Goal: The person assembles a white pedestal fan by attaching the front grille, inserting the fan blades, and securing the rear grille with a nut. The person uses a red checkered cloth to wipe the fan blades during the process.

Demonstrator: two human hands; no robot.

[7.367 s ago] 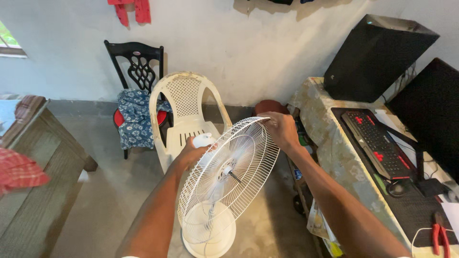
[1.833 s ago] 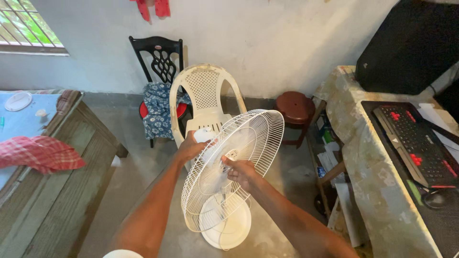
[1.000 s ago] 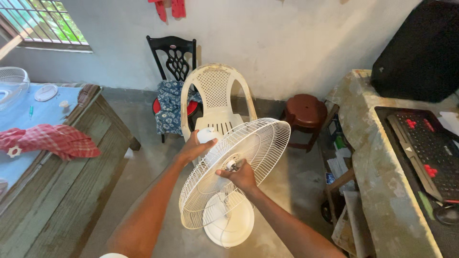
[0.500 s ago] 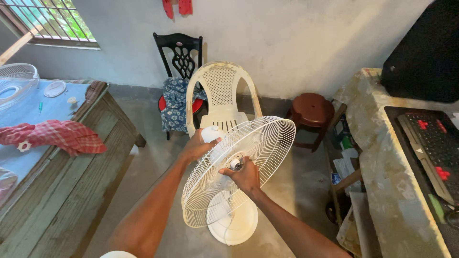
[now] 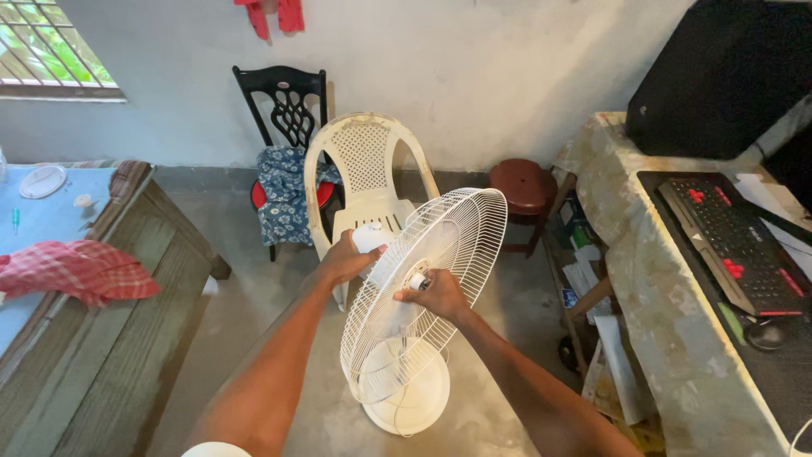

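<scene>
A white pedestal fan stands on the floor with its wire rear guard (image 5: 461,228) tilted toward me and no blades on it. My left hand (image 5: 345,259) grips the white motor housing (image 5: 369,237) behind the guard. My right hand (image 5: 436,294) is pinched on the small white hub nut (image 5: 418,281) at the guard's centre. The round white fan base (image 5: 410,402) sits on the concrete floor below.
A white plastic chair (image 5: 365,169) stands just behind the fan, a black chair (image 5: 283,110) with blue cloth behind it. A brown stool (image 5: 522,182) is right. A desk (image 5: 626,254) with keyboard (image 5: 732,241) is right; a wooden bed (image 5: 101,279) with red cloth left.
My right hand stays at the hub, its fingers turned slightly around the nut. My view has swung right, so the bed shows less and the desk and keyboard show more.
</scene>
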